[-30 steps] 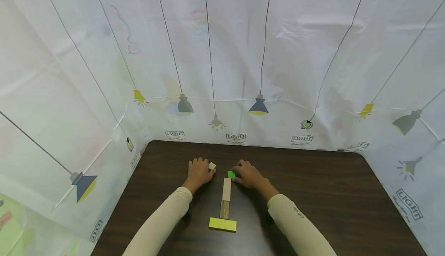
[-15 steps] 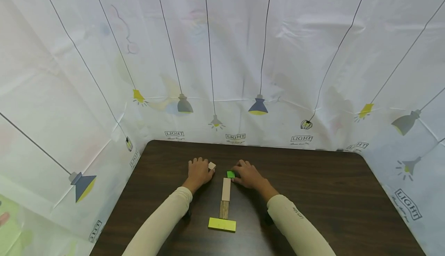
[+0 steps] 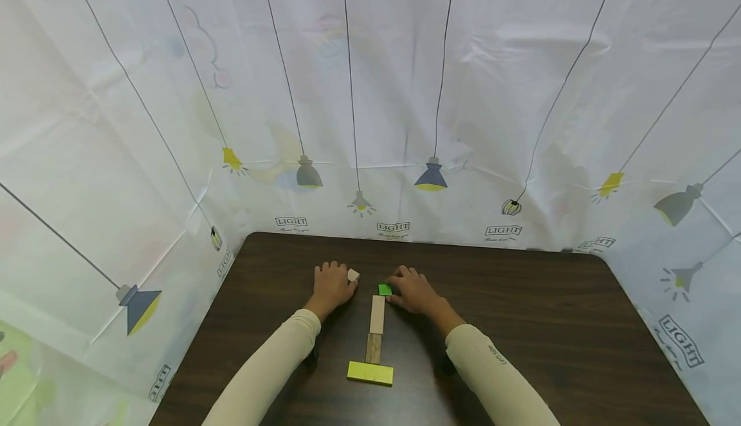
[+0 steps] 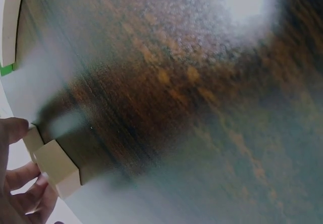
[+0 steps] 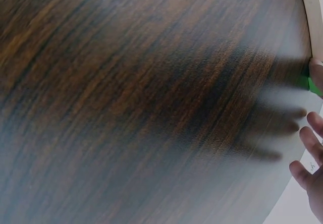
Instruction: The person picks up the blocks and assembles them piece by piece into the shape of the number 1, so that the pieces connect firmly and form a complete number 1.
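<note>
My left hand (image 3: 332, 286) pinches a pale wooden block (image 3: 354, 275) at the table's far half. In the left wrist view, the thumb and fingers lie against this pale block (image 4: 58, 167), and a smaller pale piece (image 4: 33, 142) shows beside it under the thumb. My right hand (image 3: 414, 291) holds a green block (image 3: 384, 289) by its right side, between thumb and forefinger. The green block stands at the far end of a row: a long pale block (image 3: 377, 314), a brown wooden block (image 3: 374, 349), then a yellow block (image 3: 370, 373) lying crosswise nearest me.
All blocks lie on a dark wood-grain table (image 3: 521, 336). Behind and to the left hangs a white sheet (image 3: 382, 91) printed with lamps, meeting the table's far edge.
</note>
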Demonstrator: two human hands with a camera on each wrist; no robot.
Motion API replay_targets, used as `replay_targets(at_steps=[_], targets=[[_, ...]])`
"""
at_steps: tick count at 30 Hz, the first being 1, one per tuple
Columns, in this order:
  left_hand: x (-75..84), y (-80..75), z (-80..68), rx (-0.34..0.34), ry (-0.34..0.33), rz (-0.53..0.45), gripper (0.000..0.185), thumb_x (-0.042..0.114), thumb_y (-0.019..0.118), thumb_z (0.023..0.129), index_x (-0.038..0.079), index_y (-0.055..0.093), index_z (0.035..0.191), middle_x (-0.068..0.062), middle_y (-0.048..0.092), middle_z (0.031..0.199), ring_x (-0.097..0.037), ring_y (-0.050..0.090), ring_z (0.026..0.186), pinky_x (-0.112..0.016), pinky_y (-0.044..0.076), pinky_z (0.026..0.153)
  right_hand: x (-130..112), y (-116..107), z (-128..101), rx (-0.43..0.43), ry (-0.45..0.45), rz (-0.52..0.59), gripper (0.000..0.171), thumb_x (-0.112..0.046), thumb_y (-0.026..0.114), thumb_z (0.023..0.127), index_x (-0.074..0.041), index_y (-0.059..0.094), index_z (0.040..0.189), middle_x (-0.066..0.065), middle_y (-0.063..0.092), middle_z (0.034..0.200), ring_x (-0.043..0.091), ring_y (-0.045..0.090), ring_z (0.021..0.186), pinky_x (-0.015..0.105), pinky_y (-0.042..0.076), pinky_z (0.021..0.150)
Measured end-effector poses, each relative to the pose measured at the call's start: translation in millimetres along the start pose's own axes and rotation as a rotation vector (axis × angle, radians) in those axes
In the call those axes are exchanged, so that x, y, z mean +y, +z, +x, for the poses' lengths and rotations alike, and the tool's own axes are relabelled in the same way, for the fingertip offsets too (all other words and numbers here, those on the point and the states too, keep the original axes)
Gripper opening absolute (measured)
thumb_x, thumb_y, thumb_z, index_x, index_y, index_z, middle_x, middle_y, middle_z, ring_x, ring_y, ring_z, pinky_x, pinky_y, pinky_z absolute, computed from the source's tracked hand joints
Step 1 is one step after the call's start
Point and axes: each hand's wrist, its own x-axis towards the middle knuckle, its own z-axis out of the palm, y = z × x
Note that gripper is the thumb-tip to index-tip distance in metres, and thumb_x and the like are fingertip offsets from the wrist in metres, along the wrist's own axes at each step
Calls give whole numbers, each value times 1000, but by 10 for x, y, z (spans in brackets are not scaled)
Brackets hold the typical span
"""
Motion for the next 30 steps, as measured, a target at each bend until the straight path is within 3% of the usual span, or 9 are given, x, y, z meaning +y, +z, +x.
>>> replay_targets(at_steps=[20,25,30], targets=[[-82,-5,-6,33,19,-19,37,40,70,92,4,70,103,-15,67,101,-35,60,97,-54,43,88,-25,0,-17,18,-14,17,42,-33,74,92,-14,66,129,12,57,122,33,54,111,54,46,85],[-99,-28,3,48,55,-32,34,39,71,92,6,69,97,-13,66,97,-34,59,93,-54,43,87,-18,11,-16,19,0,20,42,-34,73,92,-14,66,129,12,56,123,33,54,112,53,46,86],[-78,-71,0,22,101,-42,36,40,70,93,5,69,102,-14,66,100,-34,60,95,-53,44,86,-9,13,-4,17,13,9,42,-35,73,93,-15,66,130,10,56,124,31,53,113,53,46,89]])
